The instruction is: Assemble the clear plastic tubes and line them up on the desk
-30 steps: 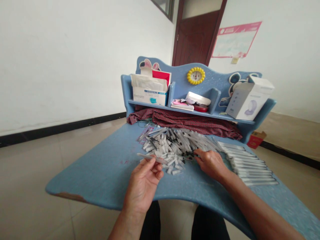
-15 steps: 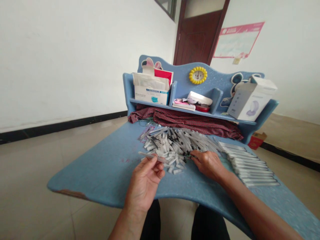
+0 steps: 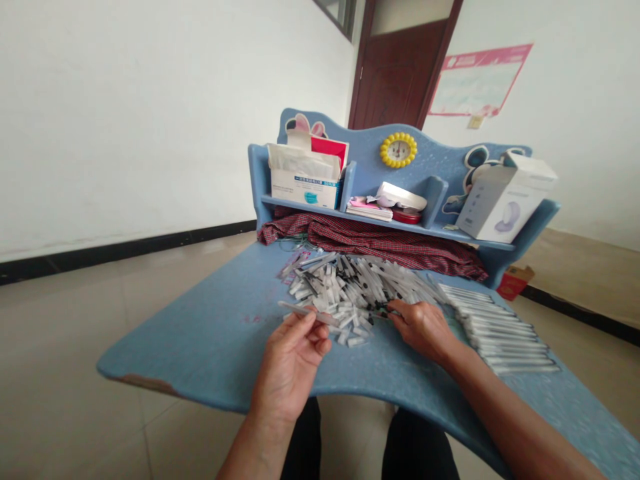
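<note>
Between thumb and fingers, my left hand (image 3: 291,357) pinches a pale translucent pen barrel (image 3: 294,308), its free end pointing left above the desk. My right hand (image 3: 423,327) is closed at the near right side of a heap of loose pen parts (image 3: 367,283). Its fingertips are pinched together by some dark-tipped pieces; whatever they grip is too small to make out. Short clear pen caps (image 3: 356,341) lie at the front of the heap, just right of my left fingers. Right of my right hand, assembled-looking pens (image 3: 505,337) lie side by side in a row.
Everything lies on a blue desk (image 3: 200,333) with a curved front edge. Behind the heap is a bunched checked cloth (image 3: 360,243). The raised shelf holds a mask box (image 3: 303,190), booklets (image 3: 369,210) and a white carton (image 3: 500,200).
The view has shifted very slightly. Both hands keep nearly the same positions, with the pen barrel still in my left hand and my right fingertips at the heap.
</note>
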### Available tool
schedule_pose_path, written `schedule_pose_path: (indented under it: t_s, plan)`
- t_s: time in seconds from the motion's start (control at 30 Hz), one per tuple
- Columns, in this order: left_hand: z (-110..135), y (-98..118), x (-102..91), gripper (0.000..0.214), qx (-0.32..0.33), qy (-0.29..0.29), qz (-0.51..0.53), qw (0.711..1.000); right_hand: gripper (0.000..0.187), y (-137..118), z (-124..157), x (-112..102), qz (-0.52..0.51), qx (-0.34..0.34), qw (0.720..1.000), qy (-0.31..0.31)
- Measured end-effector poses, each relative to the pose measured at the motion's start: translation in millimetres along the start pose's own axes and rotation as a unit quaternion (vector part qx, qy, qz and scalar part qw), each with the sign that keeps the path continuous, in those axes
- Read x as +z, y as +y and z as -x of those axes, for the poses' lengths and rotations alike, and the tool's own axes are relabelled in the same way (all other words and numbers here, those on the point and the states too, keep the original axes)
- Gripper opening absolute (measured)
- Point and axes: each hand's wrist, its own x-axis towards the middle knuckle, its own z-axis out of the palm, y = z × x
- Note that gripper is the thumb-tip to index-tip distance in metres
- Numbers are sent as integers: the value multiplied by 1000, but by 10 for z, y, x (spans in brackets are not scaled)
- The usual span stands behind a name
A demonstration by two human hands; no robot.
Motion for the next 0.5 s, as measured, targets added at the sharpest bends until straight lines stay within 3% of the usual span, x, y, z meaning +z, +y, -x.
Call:
schedule_pose_path:
  t_s: [0.23,0.5]
  plan:
    - [2,2,-6,11,-2,1,1,1000,29,7,23,19,-11,-14,1000,6]
    - [-1,-3,-6,11,-5,-5,-2,1000,30,-144,62,-4,-60,-88,994,21]
